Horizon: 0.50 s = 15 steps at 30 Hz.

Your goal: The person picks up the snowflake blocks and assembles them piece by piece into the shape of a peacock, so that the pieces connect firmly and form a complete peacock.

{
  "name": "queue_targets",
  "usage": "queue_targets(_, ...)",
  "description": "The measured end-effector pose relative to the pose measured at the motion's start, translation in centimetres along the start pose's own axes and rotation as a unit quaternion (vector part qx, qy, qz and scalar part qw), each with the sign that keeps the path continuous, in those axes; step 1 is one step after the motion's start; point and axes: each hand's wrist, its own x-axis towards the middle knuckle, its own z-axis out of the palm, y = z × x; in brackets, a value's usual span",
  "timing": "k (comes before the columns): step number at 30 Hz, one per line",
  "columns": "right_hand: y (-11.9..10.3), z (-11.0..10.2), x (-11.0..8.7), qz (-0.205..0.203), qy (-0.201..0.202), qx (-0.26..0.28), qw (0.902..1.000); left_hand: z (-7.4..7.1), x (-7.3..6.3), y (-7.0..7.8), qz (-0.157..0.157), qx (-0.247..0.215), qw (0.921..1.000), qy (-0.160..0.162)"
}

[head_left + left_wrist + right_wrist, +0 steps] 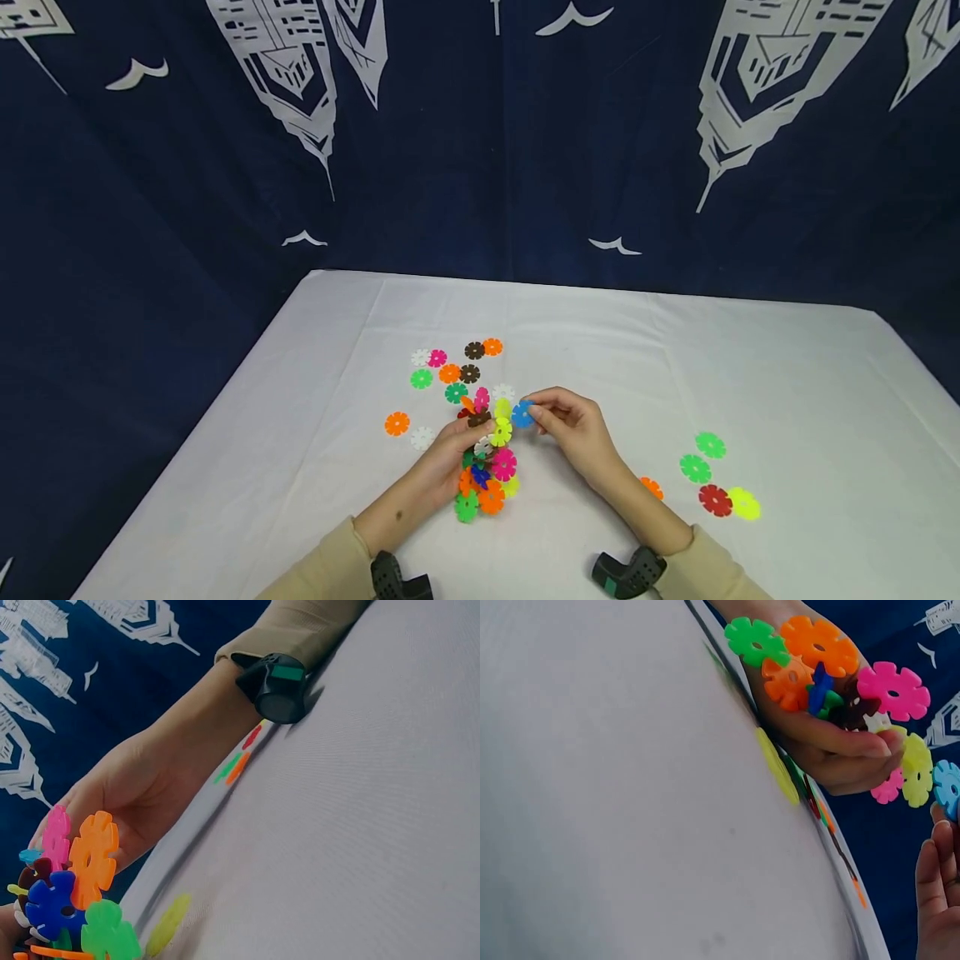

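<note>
My left hand [441,460] grips a cluster of interlocking plastic flower discs [491,497] in orange, green, pink, brown, dark blue and yellow. In the right wrist view its fingers curl round the cluster's underside, below a brown disc [855,711]. Thumb and fingertips of my right hand [576,429] pinch a light blue disc [522,414]. That disc is right beside a yellow disc [501,432] on the cluster's right side. A pink disc [894,691] and an orange disc [94,859] stick out from the cluster.
Loose discs lie on the white-covered table [315,350] beyond my left hand, among them an orange one [397,423] and a green one [422,378]. To the right lie green [695,468], red [716,500] and yellow [745,503] discs. A dark blue patterned curtain [480,167] hangs behind.
</note>
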Motion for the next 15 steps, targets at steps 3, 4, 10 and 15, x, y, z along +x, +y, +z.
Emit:
queue_targets(3, 0.12, 0.13, 0.05, -0.015, -0.007, -0.002, 0.9999, 0.00, 0.01, 0.01, 0.000, -0.002, 0.9999, -0.015)
queue_targets(4, 0.16, 0.18, 0.06, -0.020, -0.011, 0.002, 0.9997, -0.01, 0.01, -0.01, -0.001, -0.005, 0.9998, -0.019)
queue_targets(10, 0.20, 0.48, -0.06, -0.033, -0.040, 0.030, 0.9982, -0.09, 0.04, -0.18, -0.004, -0.020, 0.9993, -0.030)
queue_targets(15, 0.19, 0.59, -0.32, -0.052, -0.059, 0.036, 0.9963, -0.19, -0.07, -0.24, -0.011, -0.024, 0.9991, -0.033)
